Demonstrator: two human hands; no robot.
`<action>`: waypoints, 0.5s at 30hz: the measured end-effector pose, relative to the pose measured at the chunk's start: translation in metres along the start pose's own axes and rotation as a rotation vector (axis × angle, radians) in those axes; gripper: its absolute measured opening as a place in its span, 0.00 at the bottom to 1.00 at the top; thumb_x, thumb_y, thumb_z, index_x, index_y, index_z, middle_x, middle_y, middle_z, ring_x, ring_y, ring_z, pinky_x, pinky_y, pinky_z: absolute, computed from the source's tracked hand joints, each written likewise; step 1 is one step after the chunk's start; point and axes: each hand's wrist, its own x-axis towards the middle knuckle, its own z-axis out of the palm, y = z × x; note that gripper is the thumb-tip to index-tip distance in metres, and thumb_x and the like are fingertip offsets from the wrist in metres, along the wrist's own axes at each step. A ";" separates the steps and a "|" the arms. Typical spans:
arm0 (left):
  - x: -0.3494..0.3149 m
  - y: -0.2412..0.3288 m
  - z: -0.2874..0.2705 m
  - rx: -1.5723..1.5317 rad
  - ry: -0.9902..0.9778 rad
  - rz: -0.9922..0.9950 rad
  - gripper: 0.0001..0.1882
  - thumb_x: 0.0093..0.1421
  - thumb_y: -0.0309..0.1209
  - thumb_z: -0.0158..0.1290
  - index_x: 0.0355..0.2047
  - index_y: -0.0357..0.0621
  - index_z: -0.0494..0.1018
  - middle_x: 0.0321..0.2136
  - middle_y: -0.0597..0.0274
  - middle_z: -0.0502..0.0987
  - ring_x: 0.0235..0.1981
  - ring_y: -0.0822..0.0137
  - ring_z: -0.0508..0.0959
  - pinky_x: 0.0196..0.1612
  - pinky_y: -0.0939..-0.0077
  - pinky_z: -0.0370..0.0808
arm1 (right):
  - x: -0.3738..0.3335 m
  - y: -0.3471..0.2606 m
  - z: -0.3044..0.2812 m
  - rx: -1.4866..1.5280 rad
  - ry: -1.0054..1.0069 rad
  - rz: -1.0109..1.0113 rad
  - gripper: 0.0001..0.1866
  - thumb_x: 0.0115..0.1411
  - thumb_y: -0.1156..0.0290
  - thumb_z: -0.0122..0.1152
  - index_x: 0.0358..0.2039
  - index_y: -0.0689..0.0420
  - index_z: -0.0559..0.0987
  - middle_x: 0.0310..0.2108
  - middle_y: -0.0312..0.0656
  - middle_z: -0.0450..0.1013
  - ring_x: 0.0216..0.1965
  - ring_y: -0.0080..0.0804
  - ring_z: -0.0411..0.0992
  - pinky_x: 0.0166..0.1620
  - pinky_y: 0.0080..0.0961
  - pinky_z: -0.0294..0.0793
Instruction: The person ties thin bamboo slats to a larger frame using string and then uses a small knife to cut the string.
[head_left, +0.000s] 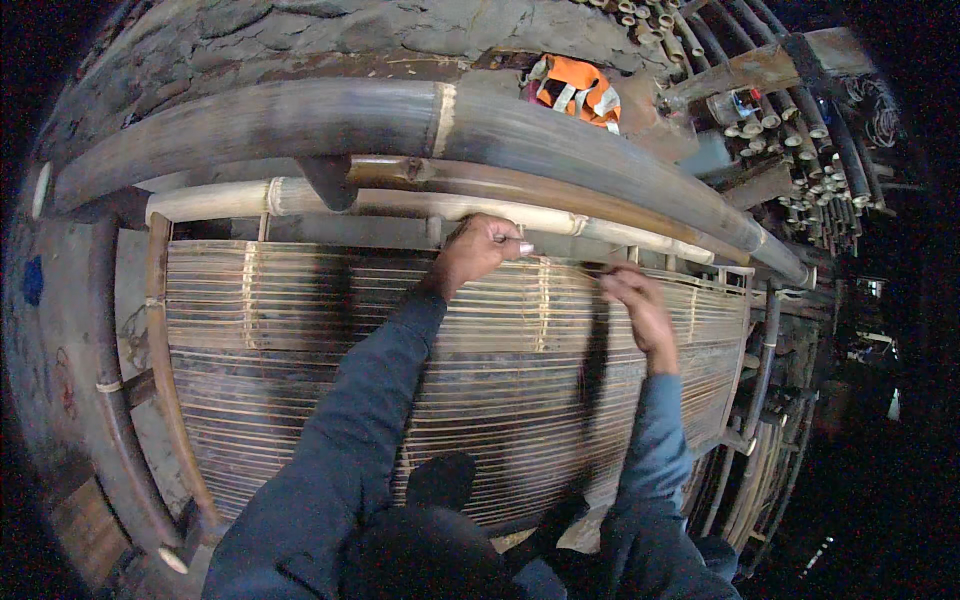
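Both my arms reach over a bamboo bench whose slatted surface (480, 410) is made of many thin, pale strips running sideways. At the far edge of the strips, my left hand (478, 252) is closed in a pinch, just in front of a pale bamboo rail (350, 204). To its right, my right hand (640, 308) is blurred by motion, its fingers drawn together above the slats. Something thin and dark shows at its fingertips, too small to name. A pale binding (543, 305) crosses the strips between my hands, and another binding (249, 295) crosses them farther left.
A thick dark bamboo pole (300, 118) curves across beyond the bench. Behind it lies an orange and white cloth item (578, 90) by a rough stone wall (330, 40). Cut bamboo poles (820, 200) are stacked at the far right. A bamboo post (125, 390) stands on the left.
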 end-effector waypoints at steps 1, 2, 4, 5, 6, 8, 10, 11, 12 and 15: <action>0.001 0.000 0.001 0.014 -0.002 0.025 0.10 0.59 0.32 0.63 0.31 0.35 0.80 0.26 0.61 0.81 0.28 0.73 0.76 0.35 0.73 0.72 | -0.019 0.003 -0.024 0.184 0.082 -0.009 0.12 0.60 0.67 0.65 0.36 0.65 0.81 0.44 0.42 0.75 0.48 0.35 0.73 0.59 0.34 0.69; 0.002 -0.001 0.002 0.028 -0.001 0.053 0.11 0.59 0.32 0.63 0.31 0.35 0.80 0.26 0.61 0.81 0.27 0.73 0.75 0.34 0.73 0.72 | -0.037 0.006 -0.048 0.353 0.209 -0.001 0.13 0.61 0.67 0.63 0.38 0.65 0.80 0.44 0.43 0.76 0.50 0.37 0.73 0.61 0.38 0.68; 0.004 -0.004 0.003 0.019 0.033 0.090 0.10 0.58 0.33 0.63 0.31 0.36 0.79 0.25 0.62 0.80 0.27 0.73 0.75 0.34 0.72 0.72 | -0.077 0.012 -0.091 0.696 0.252 -0.111 0.11 0.62 0.69 0.61 0.39 0.65 0.78 0.43 0.50 0.76 0.52 0.43 0.73 0.64 0.47 0.66; 0.005 -0.005 0.003 0.022 0.035 0.088 0.10 0.58 0.33 0.63 0.31 0.37 0.79 0.24 0.62 0.79 0.27 0.73 0.75 0.34 0.72 0.72 | -0.099 0.015 -0.109 0.793 0.325 -0.210 0.11 0.60 0.68 0.63 0.36 0.63 0.78 0.41 0.46 0.77 0.47 0.38 0.74 0.62 0.41 0.70; 0.006 -0.007 0.003 0.027 0.039 0.110 0.10 0.58 0.32 0.63 0.31 0.36 0.79 0.24 0.62 0.79 0.28 0.73 0.75 0.34 0.72 0.72 | -0.117 0.016 -0.126 0.996 0.451 -0.292 0.10 0.62 0.68 0.60 0.31 0.63 0.75 0.34 0.43 0.75 0.41 0.37 0.73 0.52 0.37 0.74; 0.008 -0.009 0.001 0.053 0.025 0.083 0.10 0.58 0.32 0.63 0.31 0.36 0.78 0.24 0.63 0.79 0.29 0.73 0.75 0.35 0.72 0.72 | -0.163 0.016 -0.156 1.156 0.205 -0.382 0.14 0.68 0.68 0.54 0.24 0.54 0.66 0.26 0.35 0.66 0.22 0.20 0.62 0.29 0.19 0.70; 0.009 -0.011 0.000 0.136 0.014 0.115 0.10 0.58 0.32 0.64 0.31 0.36 0.77 0.24 0.63 0.79 0.30 0.72 0.75 0.36 0.72 0.72 | -0.207 0.023 -0.172 0.895 0.469 -0.182 0.12 0.69 0.64 0.54 0.31 0.56 0.70 0.29 0.35 0.70 0.16 0.18 0.58 0.16 0.17 0.59; 0.009 -0.011 0.000 0.181 0.027 0.122 0.10 0.57 0.31 0.64 0.31 0.36 0.77 0.25 0.63 0.79 0.30 0.72 0.75 0.37 0.72 0.72 | -0.225 0.030 -0.175 0.669 0.617 -0.079 0.12 0.68 0.63 0.57 0.31 0.56 0.71 0.30 0.36 0.71 0.15 0.18 0.58 0.16 0.16 0.60; 0.009 -0.011 0.000 0.188 -0.006 0.136 0.10 0.57 0.32 0.64 0.31 0.37 0.77 0.25 0.62 0.79 0.30 0.72 0.75 0.37 0.72 0.72 | -0.240 0.033 -0.183 0.653 0.705 0.024 0.11 0.67 0.63 0.58 0.30 0.55 0.72 0.30 0.37 0.72 0.15 0.18 0.58 0.17 0.16 0.60; 0.009 -0.010 -0.001 0.190 -0.071 0.164 0.11 0.57 0.33 0.64 0.31 0.37 0.77 0.26 0.62 0.79 0.31 0.71 0.76 0.39 0.71 0.73 | -0.278 0.015 -0.213 0.439 0.434 0.157 0.09 0.63 0.64 0.62 0.29 0.54 0.76 0.28 0.39 0.75 0.15 0.18 0.62 0.17 0.17 0.61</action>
